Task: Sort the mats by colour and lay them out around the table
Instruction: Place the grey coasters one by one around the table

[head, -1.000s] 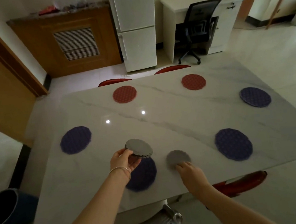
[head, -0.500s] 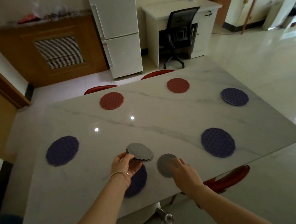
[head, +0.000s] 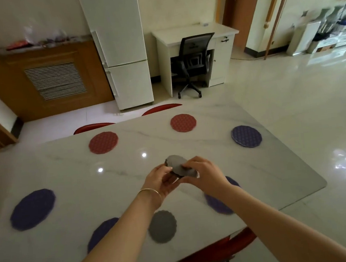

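Above the middle of the white marble table (head: 67,183), my left hand (head: 162,180) and my right hand (head: 203,174) both grip a small stack of grey mats (head: 178,167). One grey mat (head: 162,226) lies flat near the front edge. Two red mats (head: 103,142) (head: 183,123) lie along the far edge. Purple mats lie at the left (head: 32,208), the far right (head: 246,136), the front left (head: 102,232) and the front right (head: 219,202); my forearms partly cover the last two.
Red chairs stand at the far edge (head: 93,127) (head: 161,108) and at the front right (head: 219,249). Beyond the table are a white fridge (head: 122,51), a wooden cabinet (head: 42,80), and a black office chair (head: 193,61) at a white desk.
My right hand left the grey mat lying on the table and rose to join my left hand on the grey stack. The view has tilted up and forward.
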Tool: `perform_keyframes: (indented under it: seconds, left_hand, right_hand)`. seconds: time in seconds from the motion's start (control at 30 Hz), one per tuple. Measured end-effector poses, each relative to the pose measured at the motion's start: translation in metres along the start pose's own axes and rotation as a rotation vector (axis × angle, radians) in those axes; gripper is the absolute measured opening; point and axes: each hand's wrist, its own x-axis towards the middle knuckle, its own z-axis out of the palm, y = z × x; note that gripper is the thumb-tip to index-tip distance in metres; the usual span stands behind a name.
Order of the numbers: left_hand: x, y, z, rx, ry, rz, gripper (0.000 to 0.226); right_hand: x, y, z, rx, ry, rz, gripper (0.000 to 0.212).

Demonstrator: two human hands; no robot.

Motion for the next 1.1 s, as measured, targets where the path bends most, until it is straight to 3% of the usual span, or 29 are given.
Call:
perform_keyframes:
  seconds: [0.3, 0.5, 0.93, 1.1]
  left_hand:
    - [0.074, -0.027, 0.129, -0.122, 0.000, 0.025, 0.031]
    - [0.087, -0.054, 0.183, -0.169, 0.078, 0.100, 0.030]
    - [0.085, -0.095, 0.201, -0.144, 0.156, 0.124, 0.027]
    - [0.075, -0.100, 0.180, -0.079, 0.264, 0.076, 0.025]
  right_hand:
    - [0.052, 0.115, -0.094, 0.029, -0.123, -0.024, 0.024]
    - [0.053, 0.163, -0.132, 0.024, -0.112, -0.087, 0.022]
    - [0.025, 0.186, -0.143, 0.040, -0.083, -0.158, 0.022]
    - [0.004, 0.210, -0.133, -0.067, 0.088, -0.105, 0.028]
